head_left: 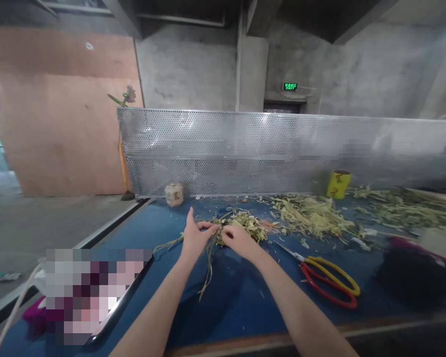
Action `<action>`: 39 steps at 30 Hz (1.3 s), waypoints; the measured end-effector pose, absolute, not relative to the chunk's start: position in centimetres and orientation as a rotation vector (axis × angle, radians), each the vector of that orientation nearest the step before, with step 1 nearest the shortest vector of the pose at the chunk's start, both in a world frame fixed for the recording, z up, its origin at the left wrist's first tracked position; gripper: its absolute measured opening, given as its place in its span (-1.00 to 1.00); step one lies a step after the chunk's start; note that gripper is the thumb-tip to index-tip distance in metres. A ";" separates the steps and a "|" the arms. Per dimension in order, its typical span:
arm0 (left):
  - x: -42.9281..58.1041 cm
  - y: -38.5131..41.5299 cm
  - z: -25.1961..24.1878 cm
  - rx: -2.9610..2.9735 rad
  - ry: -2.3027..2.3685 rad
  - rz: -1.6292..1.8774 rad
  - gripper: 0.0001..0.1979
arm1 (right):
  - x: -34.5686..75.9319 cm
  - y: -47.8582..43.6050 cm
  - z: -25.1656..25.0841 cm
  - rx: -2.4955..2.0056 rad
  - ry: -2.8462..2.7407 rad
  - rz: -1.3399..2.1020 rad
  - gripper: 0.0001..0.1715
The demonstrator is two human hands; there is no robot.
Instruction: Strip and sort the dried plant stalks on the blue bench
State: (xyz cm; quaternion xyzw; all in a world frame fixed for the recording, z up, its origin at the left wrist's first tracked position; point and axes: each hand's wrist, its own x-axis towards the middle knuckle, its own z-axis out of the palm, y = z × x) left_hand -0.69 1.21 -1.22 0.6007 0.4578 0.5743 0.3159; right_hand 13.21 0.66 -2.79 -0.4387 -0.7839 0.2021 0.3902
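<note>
Both my hands meet over a small bunch of dry yellow-green plant stems [241, 220] on the blue table top [230, 302]. My left hand [194, 239] pinches thin stems between thumb and fingers, its index finger raised. My right hand [238, 239] is curled, fingers closed on the same stems just to the right. A few long stems [208, 270] trail toward me below the hands.
Scissors [327, 277] with red and yellow handles lie to the right of my right arm. More plant trimmings [312, 215] spread across the back right. A yellow roll [338, 184] and a pale jar [174, 194] stand by the perforated metal screen [282, 148]. A dark bundle [412, 272] lies at far right.
</note>
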 end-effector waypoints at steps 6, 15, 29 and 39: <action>-0.8 1.6 -1.7 1.669 1.159 1.469 0.04 | 13.8 0.8 -2.7 -1.157 -1.979 0.492 -0.77; -0.4 1.2 -2.0 1.933 1.134 1.499 -0.04 | 13.3 1.1 -3.0 -1.147 -1.922 0.552 -0.67; 0.3 0.6 -2.0 1.861 1.009 1.445 -0.02 | 14.1 2.0 -2.7 -0.906 -1.343 1.063 -0.79; 0.2 1.3 -2.2 1.729 0.998 1.434 -0.16 | 14.2 2.4 -2.7 -0.896 -1.262 1.049 -0.84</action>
